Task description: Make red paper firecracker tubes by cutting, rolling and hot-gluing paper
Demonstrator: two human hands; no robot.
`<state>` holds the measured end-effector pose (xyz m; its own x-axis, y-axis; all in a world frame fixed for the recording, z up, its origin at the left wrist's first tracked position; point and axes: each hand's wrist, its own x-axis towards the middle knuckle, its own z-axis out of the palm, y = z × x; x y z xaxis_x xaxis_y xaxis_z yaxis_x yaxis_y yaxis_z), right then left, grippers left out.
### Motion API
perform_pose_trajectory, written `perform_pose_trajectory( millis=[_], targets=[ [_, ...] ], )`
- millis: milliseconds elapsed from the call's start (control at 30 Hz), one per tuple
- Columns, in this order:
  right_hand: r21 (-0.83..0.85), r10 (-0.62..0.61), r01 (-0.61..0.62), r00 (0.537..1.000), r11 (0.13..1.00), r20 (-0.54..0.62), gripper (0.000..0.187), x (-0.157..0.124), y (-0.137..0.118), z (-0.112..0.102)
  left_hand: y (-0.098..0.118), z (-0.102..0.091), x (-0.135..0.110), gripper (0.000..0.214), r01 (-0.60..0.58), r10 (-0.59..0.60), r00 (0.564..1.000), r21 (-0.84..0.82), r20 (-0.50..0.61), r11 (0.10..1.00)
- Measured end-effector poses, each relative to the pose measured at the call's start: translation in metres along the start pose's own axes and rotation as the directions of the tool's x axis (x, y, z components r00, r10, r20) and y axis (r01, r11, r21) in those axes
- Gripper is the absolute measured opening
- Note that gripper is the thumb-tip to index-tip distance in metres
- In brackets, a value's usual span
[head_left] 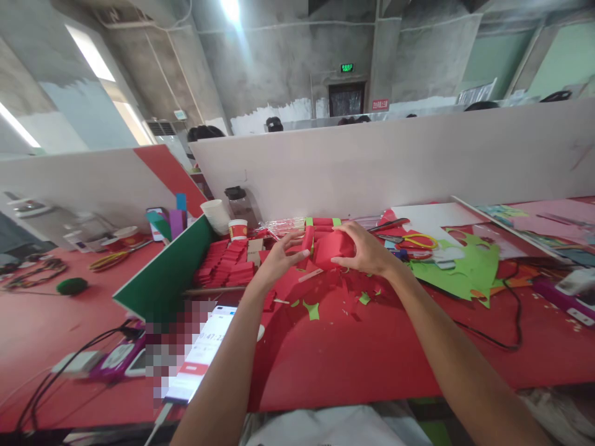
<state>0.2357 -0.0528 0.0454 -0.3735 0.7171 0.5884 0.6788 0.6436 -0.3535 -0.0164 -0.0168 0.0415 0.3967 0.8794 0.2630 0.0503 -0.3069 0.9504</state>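
Above the red table my right hand curves round the right side of a rounded red paper piece, with fingers on top and thumb below. My left hand is to the left of it, fingers and thumb apart, next to an upright red paper roll. Whether its fingertips touch that roll I cannot tell. Behind, a red roll with light green ends lies across. Red paper sheets and a pale narrow strip lie under my hands, with small green scraps in front.
Left are a box of folded red pieces, a green board, paper cups and a lit phone. Right are yellow-handled scissors, cut green paper and a black cable. A white partition stands behind.
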Motion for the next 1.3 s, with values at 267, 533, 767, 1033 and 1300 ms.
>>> perform_pose_trajectory(
  millis=[267, 533, 767, 1033, 1300],
  targets=[
    [-0.060, -0.045, 0.044, 0.999, 0.997, -0.005, 0.064, 0.002, -0.011, 0.004, -0.003, 0.004, 0.000, 0.057, 0.008, -0.009, 0.999, 0.027, 0.032, 1.000],
    [-0.059, -0.061, 0.060, 0.998, 0.996, -0.016, 0.061, 0.004, -0.014, 0.007, -0.007, 0.007, 0.003, 0.063, -0.012, 0.011, 1.000, 0.055, 0.026, 0.998],
    [-0.057, -0.091, 0.089, 0.995, 0.994, -0.045, 0.060, 0.004, -0.012, 0.010, -0.010, 0.009, 0.006, 0.063, -0.011, 0.010, 1.000, 0.145, 0.010, 0.989],
    [-0.029, -0.117, 0.115, 0.989, 0.993, -0.090, 0.059, 0.004, -0.007, 0.013, -0.007, 0.012, 0.003, 0.062, -0.057, 0.056, 0.998, 0.246, 0.012, 0.968],
    [0.393, 0.057, -0.001, 0.990, 0.920, -0.129, 0.058, -0.001, 0.009, 0.010, 0.000, 0.004, 0.001, 0.053, 0.011, -0.014, 0.997, -0.042, -0.074, 0.999]
  ],
)
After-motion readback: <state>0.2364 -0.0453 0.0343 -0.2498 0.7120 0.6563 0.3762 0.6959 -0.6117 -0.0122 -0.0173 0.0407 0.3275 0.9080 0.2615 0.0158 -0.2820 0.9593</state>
